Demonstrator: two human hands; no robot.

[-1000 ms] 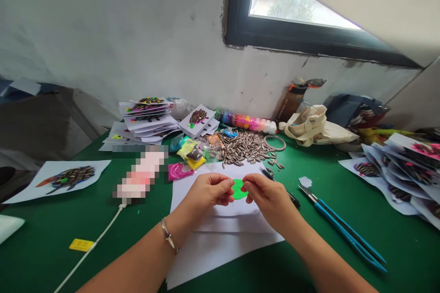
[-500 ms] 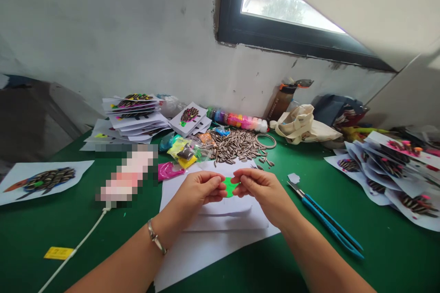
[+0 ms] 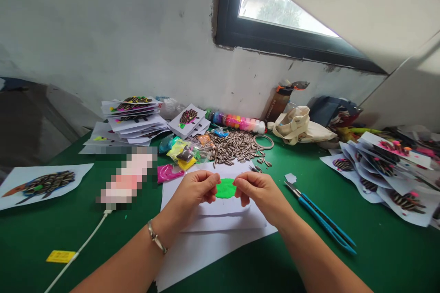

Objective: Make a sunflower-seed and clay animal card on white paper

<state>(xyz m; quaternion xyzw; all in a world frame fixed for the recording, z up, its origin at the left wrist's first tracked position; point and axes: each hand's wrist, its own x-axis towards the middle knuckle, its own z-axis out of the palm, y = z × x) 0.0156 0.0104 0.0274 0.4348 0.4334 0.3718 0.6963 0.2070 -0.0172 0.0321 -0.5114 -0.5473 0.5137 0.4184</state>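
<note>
A flat, bright green oval of modelling clay [image 3: 226, 188] is stretched between my two hands, above white paper sheets [image 3: 206, 256]. My left hand [image 3: 198, 187] pinches its left edge between thumb and forefinger. At the opposite edge, my right hand [image 3: 259, 188] grips it the same way. Just beyond the hands lies a heap of striped sunflower seeds [image 3: 233, 146]. Small bags of coloured clay [image 3: 185, 153] sit to the left of the seeds, with a magenta packet [image 3: 169, 173] nearest the paper.
Blue tweezers [image 3: 323, 219] lie on the green table at right. Stacks of seed-decorated cards stand at back left [image 3: 132, 119] and right [image 3: 385, 169]. A brown bottle [image 3: 277, 103] and cream cloth bag [image 3: 294, 126] are by the wall. A white cable [image 3: 80, 249] runs at left.
The hands have moved slightly apart, and the green clay between them now shows as a wider oval. The whole view has shifted a little.
</note>
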